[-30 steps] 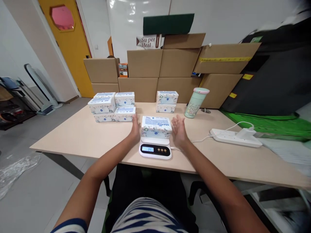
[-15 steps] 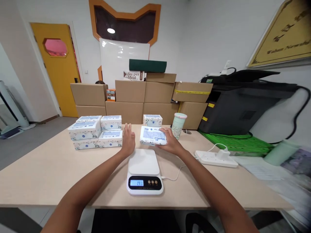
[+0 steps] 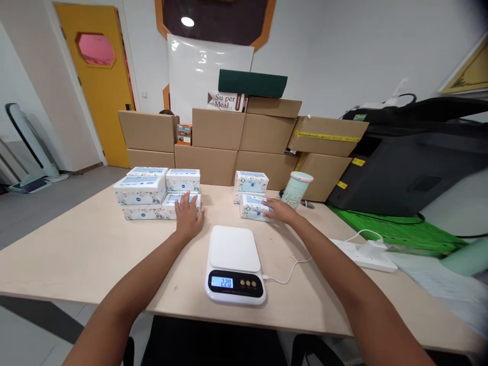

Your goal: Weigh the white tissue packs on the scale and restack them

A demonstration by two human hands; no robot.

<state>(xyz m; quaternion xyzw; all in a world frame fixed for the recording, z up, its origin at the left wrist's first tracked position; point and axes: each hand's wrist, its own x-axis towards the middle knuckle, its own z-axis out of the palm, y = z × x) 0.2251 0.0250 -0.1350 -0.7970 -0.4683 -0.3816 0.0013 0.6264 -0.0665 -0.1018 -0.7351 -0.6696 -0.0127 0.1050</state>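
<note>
My right hand [image 3: 282, 210] grips the right end of a white floral tissue pack [image 3: 251, 209], which rests on the table in front of two stacked tissue packs [image 3: 251, 182]. My left hand [image 3: 186, 217] has its fingers spread against the front right pack [image 3: 170, 206] of the left-hand group. On top of that group, a larger-looking pack [image 3: 140, 190] sits at the front left. Between my arms stands a white kitchen scale [image 3: 234, 249] with a bare platform and a lit display reading 220.
A mint tumbler [image 3: 295, 190] stands close beyond my right hand. Cardboard boxes [image 3: 206, 165] line the table's back. At right are a power strip [image 3: 366, 254], a white cable [image 3: 284, 280] from the scale, and a dark printer [image 3: 415, 157] beside a green crate [image 3: 400, 231].
My right hand has lowered the tissue pack from the air onto the table. My left hand has shifted left onto the packs. The display reading has changed, and the view has tilted down.
</note>
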